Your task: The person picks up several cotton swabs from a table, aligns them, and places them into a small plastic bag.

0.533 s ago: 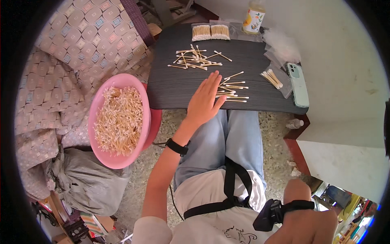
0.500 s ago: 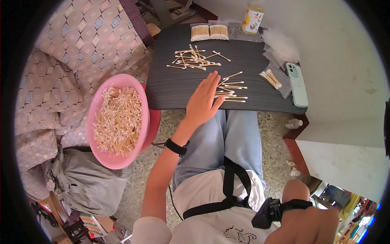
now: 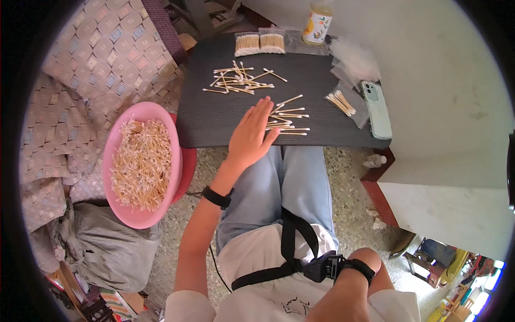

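Note:
My left hand (image 3: 252, 133) lies over the near part of the dark table (image 3: 332, 75), fingers stretched out and held side by side. Its edge and thumb touch or cover the ends of a loose row of cotton swabs (image 3: 292, 115) fanned out to its right. Farther back is a scattered heap of swabs (image 3: 238, 80). My right arm is folded up near my body, and my right hand (image 3: 339, 303) is close at the lower edge. Its fingers are out of the picture. A black device (image 3: 323, 268) sits on its wristband.
A pink basin (image 3: 174, 177) full of swabs stands at the left. Along the table's back are two packed swab bags (image 3: 260, 44) and a bottle (image 3: 317, 24). At the right lie empty plastic bags (image 3: 354, 61), a part-filled bag (image 3: 340, 103) and a phone (image 3: 378, 112) by the wall.
The whole view has shifted, so the table sits farther left. My right hand has moved left and lower toward my body's middle. My left hand keeps its place by the swabs.

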{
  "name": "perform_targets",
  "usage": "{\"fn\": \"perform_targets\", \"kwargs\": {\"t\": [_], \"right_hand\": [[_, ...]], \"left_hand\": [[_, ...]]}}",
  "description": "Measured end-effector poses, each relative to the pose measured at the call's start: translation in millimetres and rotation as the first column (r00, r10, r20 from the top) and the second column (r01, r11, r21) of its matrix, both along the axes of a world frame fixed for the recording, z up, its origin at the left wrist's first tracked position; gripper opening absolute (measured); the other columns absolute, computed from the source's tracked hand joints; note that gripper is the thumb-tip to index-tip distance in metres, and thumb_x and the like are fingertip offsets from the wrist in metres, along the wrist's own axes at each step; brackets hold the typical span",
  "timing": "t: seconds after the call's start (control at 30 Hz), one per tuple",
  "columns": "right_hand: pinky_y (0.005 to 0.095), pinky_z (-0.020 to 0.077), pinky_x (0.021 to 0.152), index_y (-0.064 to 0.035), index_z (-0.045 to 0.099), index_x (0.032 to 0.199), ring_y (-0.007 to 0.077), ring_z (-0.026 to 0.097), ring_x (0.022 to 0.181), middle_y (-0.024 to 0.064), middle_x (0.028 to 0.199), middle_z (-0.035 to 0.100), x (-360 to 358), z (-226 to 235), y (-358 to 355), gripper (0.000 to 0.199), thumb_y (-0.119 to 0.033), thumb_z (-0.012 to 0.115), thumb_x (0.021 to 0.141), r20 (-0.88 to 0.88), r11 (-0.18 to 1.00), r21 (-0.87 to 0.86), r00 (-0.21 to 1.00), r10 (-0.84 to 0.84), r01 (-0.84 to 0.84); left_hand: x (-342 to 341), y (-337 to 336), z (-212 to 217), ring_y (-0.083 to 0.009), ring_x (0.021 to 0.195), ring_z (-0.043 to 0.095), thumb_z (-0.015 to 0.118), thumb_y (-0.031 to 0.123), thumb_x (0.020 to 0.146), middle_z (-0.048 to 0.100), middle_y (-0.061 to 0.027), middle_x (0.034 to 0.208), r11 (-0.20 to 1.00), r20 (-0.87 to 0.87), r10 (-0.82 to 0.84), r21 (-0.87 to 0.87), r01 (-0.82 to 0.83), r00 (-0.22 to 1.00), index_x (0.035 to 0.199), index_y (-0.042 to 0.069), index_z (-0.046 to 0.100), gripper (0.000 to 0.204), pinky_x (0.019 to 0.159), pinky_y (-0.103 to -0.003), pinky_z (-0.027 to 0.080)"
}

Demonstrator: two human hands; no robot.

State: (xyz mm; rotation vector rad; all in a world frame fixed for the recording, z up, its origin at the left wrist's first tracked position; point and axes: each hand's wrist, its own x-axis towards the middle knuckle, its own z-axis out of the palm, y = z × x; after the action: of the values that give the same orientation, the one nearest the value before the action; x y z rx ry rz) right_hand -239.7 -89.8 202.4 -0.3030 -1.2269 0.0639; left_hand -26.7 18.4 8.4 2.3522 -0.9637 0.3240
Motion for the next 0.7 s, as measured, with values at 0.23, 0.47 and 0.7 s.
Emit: {"fn": "perform_targets", "kwargs": {"t": [0.23,0.47,0.7], "right_hand": [[0.0402,0.0115,0.115,-0.0202,0.031,0.147,0.0345,0.030,0.138,0.0246,0.147,0.029,21.9,1.6,-7.2,0.059,-0.048,0.041,0.096,0.138,0.876,-0.482,0.989,0.048,0.025],[0.0559,0.0218,0.109,0.0166,0.026,0.136,0.0383,0.032,0.135,0.0324,0.142,0.031,-8.0,57.0,9.6,0.063,-0.033,0.038,0.099,-0.552,0.956,-0.099,0.814,0.178,-0.276],[0.0538,0.0307,0.106,0.0037,0.036,0.138,0.0398,0.035,0.133,0.0204,0.143,0.039,-36.9,76.9,-64.6,0.050,-0.028,0.042,0.099,-0.604,0.797,-0.511,0.794,-0.065,-0.323]], "left_hand": [[3.7,1.0,4.1,-0.0314,0.133,0.036,0.049,0.029,0.094,0.036,-0.0159,0.145,1.000,-0.021,0.000,0.008,0.000,1.000,0.140,0.001,0.032,0.056,0.111,-0.042,0.028],[6.0,-4.1,5.5,-0.0312,0.131,0.039,0.050,0.033,0.094,0.042,-0.0191,0.140,1.000,0.050,-0.012,-0.008,0.012,0.999,0.135,-0.002,0.037,0.055,0.109,-0.042,0.031],[0.9,11.3,-4.6,-0.0307,0.131,0.039,0.049,0.036,0.094,0.043,-0.0195,0.139,0.999,0.079,0.035,-0.005,-0.035,0.996,0.134,-0.003,0.039,0.057,0.109,-0.041,0.031]]}}
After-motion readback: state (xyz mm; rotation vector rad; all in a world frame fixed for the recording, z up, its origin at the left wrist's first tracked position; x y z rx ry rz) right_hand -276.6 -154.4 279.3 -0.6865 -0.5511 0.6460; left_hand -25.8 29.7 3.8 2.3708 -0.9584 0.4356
